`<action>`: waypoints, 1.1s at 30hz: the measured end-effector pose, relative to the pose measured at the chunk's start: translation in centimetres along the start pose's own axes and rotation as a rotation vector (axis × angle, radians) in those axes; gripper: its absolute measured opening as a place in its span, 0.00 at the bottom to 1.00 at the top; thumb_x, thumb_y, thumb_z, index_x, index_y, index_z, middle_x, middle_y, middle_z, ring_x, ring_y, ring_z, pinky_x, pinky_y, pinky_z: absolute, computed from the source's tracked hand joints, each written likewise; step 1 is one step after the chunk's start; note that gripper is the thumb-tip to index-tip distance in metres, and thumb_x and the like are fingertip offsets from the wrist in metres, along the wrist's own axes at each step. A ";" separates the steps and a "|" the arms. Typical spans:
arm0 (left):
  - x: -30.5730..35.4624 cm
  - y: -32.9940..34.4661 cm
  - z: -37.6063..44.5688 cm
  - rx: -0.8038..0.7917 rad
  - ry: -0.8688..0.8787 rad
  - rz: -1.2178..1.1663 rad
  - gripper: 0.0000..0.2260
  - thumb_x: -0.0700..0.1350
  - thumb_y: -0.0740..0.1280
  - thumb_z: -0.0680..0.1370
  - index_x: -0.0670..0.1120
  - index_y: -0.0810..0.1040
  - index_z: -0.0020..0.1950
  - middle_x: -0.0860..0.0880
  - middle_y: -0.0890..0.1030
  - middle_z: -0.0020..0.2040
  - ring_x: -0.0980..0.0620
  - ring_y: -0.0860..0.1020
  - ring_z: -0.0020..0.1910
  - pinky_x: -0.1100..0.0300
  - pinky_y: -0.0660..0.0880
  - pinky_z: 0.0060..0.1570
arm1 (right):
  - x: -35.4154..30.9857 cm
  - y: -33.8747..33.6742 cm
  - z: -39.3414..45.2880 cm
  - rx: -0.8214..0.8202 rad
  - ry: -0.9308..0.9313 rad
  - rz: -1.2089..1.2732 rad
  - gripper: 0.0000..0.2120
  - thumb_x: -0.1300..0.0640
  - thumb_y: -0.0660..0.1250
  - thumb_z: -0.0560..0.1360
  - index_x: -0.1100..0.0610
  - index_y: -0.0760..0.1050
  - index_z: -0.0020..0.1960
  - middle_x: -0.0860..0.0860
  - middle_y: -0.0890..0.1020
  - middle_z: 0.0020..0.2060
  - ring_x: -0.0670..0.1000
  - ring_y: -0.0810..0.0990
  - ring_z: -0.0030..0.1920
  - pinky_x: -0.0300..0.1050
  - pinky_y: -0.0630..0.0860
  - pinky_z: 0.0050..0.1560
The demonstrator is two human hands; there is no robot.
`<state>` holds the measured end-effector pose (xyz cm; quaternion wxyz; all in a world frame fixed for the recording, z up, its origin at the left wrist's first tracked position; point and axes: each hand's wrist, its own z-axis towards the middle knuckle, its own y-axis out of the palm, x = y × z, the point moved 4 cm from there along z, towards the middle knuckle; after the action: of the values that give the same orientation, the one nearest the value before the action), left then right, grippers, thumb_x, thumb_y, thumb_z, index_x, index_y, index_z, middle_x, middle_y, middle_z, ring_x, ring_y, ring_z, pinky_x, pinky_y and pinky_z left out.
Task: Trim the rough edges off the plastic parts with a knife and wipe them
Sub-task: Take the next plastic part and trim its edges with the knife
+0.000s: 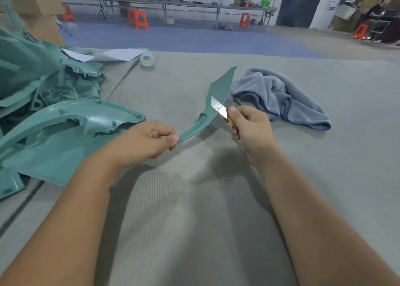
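Grey cloth [281, 97] crumpled on the surface [324, 156] just right of the curved plastic part [216, 99]; pile of teal plastic parts [54, 112] heaped to its left, tape roll [147, 60] and paper sheets [121, 53] beyond. Held above the surface between both hands: narrow near end pinched in the left hand [149, 143] grip, thumb on top. Knife [219, 109] clamped in the curled right hand [251, 125], blade laid against the part's right edge near mid-length.
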<state>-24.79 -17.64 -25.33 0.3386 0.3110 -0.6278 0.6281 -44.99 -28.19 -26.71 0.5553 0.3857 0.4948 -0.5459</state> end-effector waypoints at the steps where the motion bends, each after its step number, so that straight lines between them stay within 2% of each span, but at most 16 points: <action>1: -0.1 -0.1 0.0 -0.012 -0.005 -0.013 0.14 0.47 0.63 0.80 0.47 0.76 0.35 0.52 0.61 0.24 0.55 0.57 0.24 0.67 0.56 0.25 | -0.1 0.1 -0.1 0.003 -0.012 0.002 0.14 0.58 0.63 0.81 0.68 0.75 0.43 0.57 0.72 0.35 0.48 0.64 0.31 0.37 0.64 0.31; 4: -0.4 -0.1 -0.2 -0.070 -0.039 -0.047 0.14 0.45 0.63 0.80 0.44 0.76 0.36 0.50 0.62 0.23 0.55 0.58 0.22 0.68 0.58 0.23 | -0.2 0.2 -0.4 -0.011 -0.022 0.021 0.12 0.58 0.63 0.81 0.63 0.77 0.41 0.52 0.74 0.29 0.45 0.65 0.27 0.35 0.63 0.28; 6: -0.5 0.0 -0.2 -0.120 -0.084 -0.005 0.13 0.44 0.62 0.81 0.44 0.76 0.37 0.49 0.67 0.22 0.56 0.62 0.20 0.69 0.61 0.22 | 0.0 0.6 -0.7 -0.057 -0.013 0.060 0.12 0.59 0.63 0.81 0.58 0.76 0.39 0.48 0.78 0.27 0.43 0.66 0.24 0.33 0.64 0.26; 9: -0.5 -0.1 0.1 -0.130 -0.115 0.305 0.12 0.47 0.64 0.80 0.51 0.78 0.37 0.57 0.75 0.26 0.62 0.71 0.25 0.68 0.67 0.29 | 0.3 1.6 -1.1 -0.136 -0.008 0.085 0.11 0.59 0.62 0.81 0.56 0.74 0.40 0.49 0.78 0.26 0.43 0.66 0.22 0.33 0.64 0.25; 11: -0.3 -0.3 0.3 -0.093 -0.121 0.420 0.05 0.48 0.64 0.79 0.56 0.76 0.43 0.58 0.78 0.33 0.60 0.74 0.32 0.63 0.69 0.35 | 0.4 2.0 -1.1 -0.148 -0.015 0.086 0.11 0.59 0.61 0.82 0.55 0.73 0.40 0.48 0.76 0.24 0.43 0.66 0.22 0.32 0.64 0.25; 14: 0.3 0.3 0.1 -0.106 -0.158 0.416 0.14 0.43 0.61 0.77 0.63 0.69 0.54 0.57 0.80 0.37 0.61 0.74 0.29 0.63 0.71 0.31 | 0.5 2.1 -1.1 -0.147 -0.017 0.081 0.12 0.57 0.61 0.82 0.54 0.73 0.40 0.46 0.74 0.23 0.43 0.66 0.23 0.32 0.65 0.25; 16: 0.7 0.9 0.3 -0.076 -0.162 0.447 0.13 0.43 0.59 0.76 0.61 0.73 0.53 0.55 0.81 0.39 0.57 0.76 0.34 0.59 0.73 0.33 | 0.6 2.1 -1.1 -0.152 -0.009 0.084 0.12 0.56 0.60 0.82 0.53 0.73 0.40 0.46 0.74 0.24 0.43 0.66 0.24 0.33 0.65 0.26; 19: 1.3 1.7 1.1 0.107 -0.125 0.441 0.08 0.49 0.58 0.76 0.55 0.77 0.45 0.55 0.82 0.39 0.53 0.79 0.39 0.55 0.76 0.42 | 0.7 2.3 -1.0 -0.162 -0.004 0.097 0.12 0.56 0.60 0.82 0.54 0.72 0.40 0.46 0.73 0.23 0.44 0.65 0.24 0.34 0.64 0.26; 21: 1.3 2.6 1.8 0.216 -0.116 0.257 0.11 0.52 0.58 0.77 0.51 0.78 0.42 0.54 0.82 0.35 0.53 0.80 0.34 0.54 0.77 0.41 | 0.7 2.5 -1.0 -0.165 -0.013 0.092 0.12 0.56 0.60 0.82 0.54 0.72 0.40 0.46 0.72 0.23 0.44 0.65 0.24 0.34 0.64 0.25; 23: 1.1 3.5 2.5 0.267 -0.115 0.129 0.14 0.54 0.58 0.80 0.49 0.78 0.42 0.53 0.80 0.29 0.56 0.76 0.25 0.57 0.73 0.35 | 0.6 2.3 -0.9 -0.150 -0.034 0.077 0.12 0.56 0.61 0.82 0.54 0.73 0.39 0.46 0.72 0.23 0.44 0.65 0.24 0.36 0.64 0.28; 25: 0.8 4.1 2.9 0.279 -0.102 0.054 0.15 0.55 0.60 0.81 0.49 0.79 0.42 0.54 0.74 0.24 0.57 0.69 0.21 0.59 0.66 0.31 | 0.6 1.8 -0.8 -0.111 -0.064 0.045 0.12 0.57 0.62 0.81 0.54 0.72 0.38 0.47 0.71 0.24 0.46 0.66 0.27 0.41 0.65 0.32; 28: 0.4 4.1 2.8 0.278 -0.087 -0.064 0.15 0.53 0.62 0.81 0.46 0.80 0.41 0.54 0.69 0.22 0.57 0.64 0.22 0.60 0.61 0.28 | 0.4 1.3 -0.7 -0.079 -0.101 -0.016 0.13 0.57 0.63 0.80 0.54 0.72 0.36 0.51 0.70 0.27 0.50 0.65 0.31 0.46 0.64 0.35; 31: 0.2 4.1 2.5 0.224 -0.089 -0.023 0.17 0.50 0.61 0.81 0.37 0.79 0.45 0.55 0.67 0.20 0.58 0.62 0.21 0.60 0.58 0.27 | -0.7 -0.3 -0.2 0.036 -0.128 0.046 0.14 0.59 0.62 0.81 0.53 0.70 0.36 0.48 0.68 0.27 0.46 0.64 0.29 0.42 0.64 0.32; 33: 0.0 4.0 2.1 0.189 -0.097 0.032 0.17 0.50 0.61 0.81 0.37 0.78 0.47 0.56 0.67 0.20 0.60 0.62 0.19 0.63 0.57 0.24 | -1.2 -1.9 0.4 0.082 -0.134 0.074 0.14 0.60 0.60 0.81 0.54 0.69 0.36 0.47 0.68 0.26 0.43 0.63 0.28 0.34 0.63 0.30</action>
<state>-28.11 -19.64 -27.65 0.2671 0.3616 -0.5862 0.6740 -46.70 -28.50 -25.27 0.5907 0.3887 0.4190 -0.5695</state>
